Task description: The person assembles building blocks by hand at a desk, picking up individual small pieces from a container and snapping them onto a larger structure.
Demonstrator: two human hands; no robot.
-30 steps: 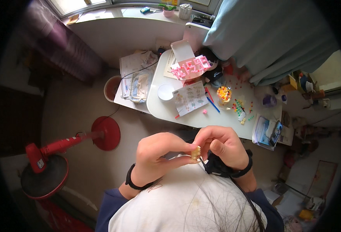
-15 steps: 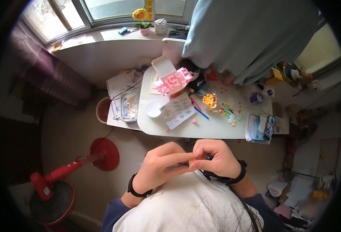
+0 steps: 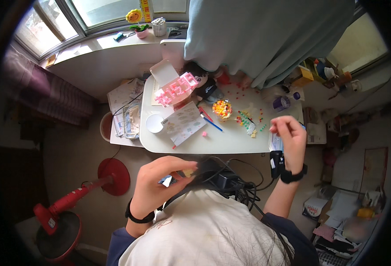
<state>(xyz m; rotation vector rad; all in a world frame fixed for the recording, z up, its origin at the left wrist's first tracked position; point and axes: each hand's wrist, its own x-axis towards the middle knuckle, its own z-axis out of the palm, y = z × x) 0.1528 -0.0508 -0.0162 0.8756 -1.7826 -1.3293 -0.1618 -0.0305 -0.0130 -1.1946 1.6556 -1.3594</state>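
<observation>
My left hand (image 3: 156, 181) is raised in front of my chest, thumb and fingers pinching a small pale yellow block piece (image 3: 188, 172). My right hand (image 3: 292, 138) is held out over the table's front right corner, fingers loosely bent and apart, nothing visible in them. Left of it on the white table (image 3: 240, 145) lie loose small green, red and yellow pieces (image 3: 251, 126). Beyond those stands a clear container of orange, yellow and red pieces (image 3: 222, 109). A pink and white block build (image 3: 177, 90) sits further left, beside a printed sheet (image 3: 185, 125).
A white bowl (image 3: 154, 123), a blue pen (image 3: 212, 123) and a dark-haired doll (image 3: 209, 86) are on the table. Black cables (image 3: 244, 188) hang near my chest. A red fan (image 3: 71, 199) stands on the floor at left; a purple-labelled jar (image 3: 281, 103) is at the back right.
My hands have come apart. The right has moved forward and right over the table corner; the left has shifted left, keeping the yellow piece. The whole view has shifted slightly.
</observation>
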